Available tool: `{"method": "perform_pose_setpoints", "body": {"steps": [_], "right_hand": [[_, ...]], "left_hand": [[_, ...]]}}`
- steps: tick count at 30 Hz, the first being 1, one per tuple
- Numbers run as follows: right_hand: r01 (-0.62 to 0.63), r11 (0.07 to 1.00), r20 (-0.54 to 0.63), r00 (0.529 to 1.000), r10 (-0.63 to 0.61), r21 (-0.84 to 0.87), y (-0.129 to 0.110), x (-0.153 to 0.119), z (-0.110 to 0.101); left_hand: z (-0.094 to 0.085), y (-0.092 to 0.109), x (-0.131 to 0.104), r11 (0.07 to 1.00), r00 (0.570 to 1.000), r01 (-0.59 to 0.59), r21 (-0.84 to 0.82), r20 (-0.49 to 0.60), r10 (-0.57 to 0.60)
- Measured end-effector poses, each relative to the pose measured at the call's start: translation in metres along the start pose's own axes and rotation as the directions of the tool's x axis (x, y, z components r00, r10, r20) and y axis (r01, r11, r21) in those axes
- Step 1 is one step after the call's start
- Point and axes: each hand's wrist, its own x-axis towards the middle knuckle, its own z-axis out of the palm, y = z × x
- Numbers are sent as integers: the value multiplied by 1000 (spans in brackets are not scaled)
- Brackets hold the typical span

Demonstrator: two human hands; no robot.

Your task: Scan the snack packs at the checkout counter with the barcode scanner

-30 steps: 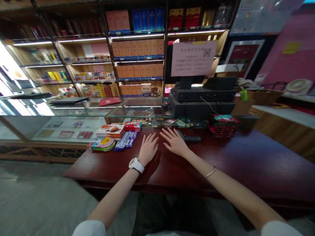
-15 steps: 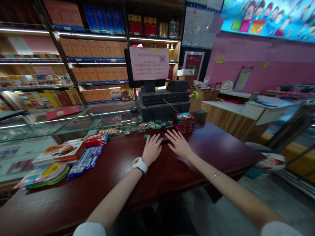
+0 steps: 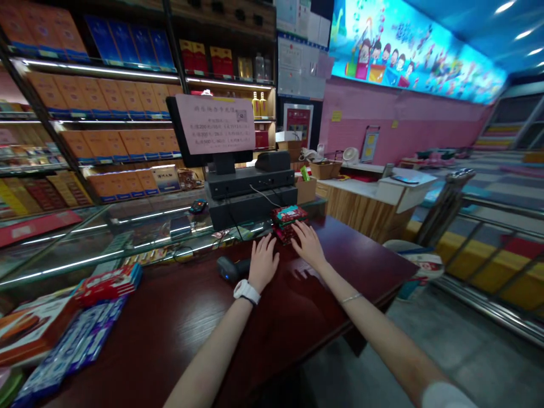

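Observation:
My left hand [image 3: 263,264], with a white watch [image 3: 246,290] on its wrist, reaches over the dark red desk [image 3: 182,323] with fingers extended. Just left of it lies a black barcode scanner [image 3: 229,268] with a small blue light; its handle end is partly behind my hand. A stack of red packets [image 3: 289,215], a teal-marked one on top, sits at the desk's back edge. My right hand [image 3: 309,245], bangle on the wrist, is at the front of this stack, fingers spread. Whether its fingertips touch the packets I cannot tell. Both hands are open.
Behind the desk stand a glass display counter [image 3: 140,224] and a black register [image 3: 250,184] with a paper sign [image 3: 216,126] on its screen. Blue-purple snack packs [image 3: 76,340] and a food box [image 3: 34,326] lie left. A metal railing [image 3: 501,238] is at right.
The view has swung right. My hands have shifted right relative to the desk, off the barcode scanner, which now shows more fully, and the right hand is now at the red packets.

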Motion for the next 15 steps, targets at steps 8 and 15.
{"method": "perform_pose_setpoints", "body": {"steps": [8, 15], "right_hand": [[-228, 953, -190, 945, 266, 201, 32, 32, 28], [-227, 941, -152, 951, 270, 251, 68, 24, 65]], "left_hand": [[35, 6, 39, 976, 989, 93, -196, -93, -113], [80, -5, 59, 843, 949, 215, -493, -101, -300]]}}
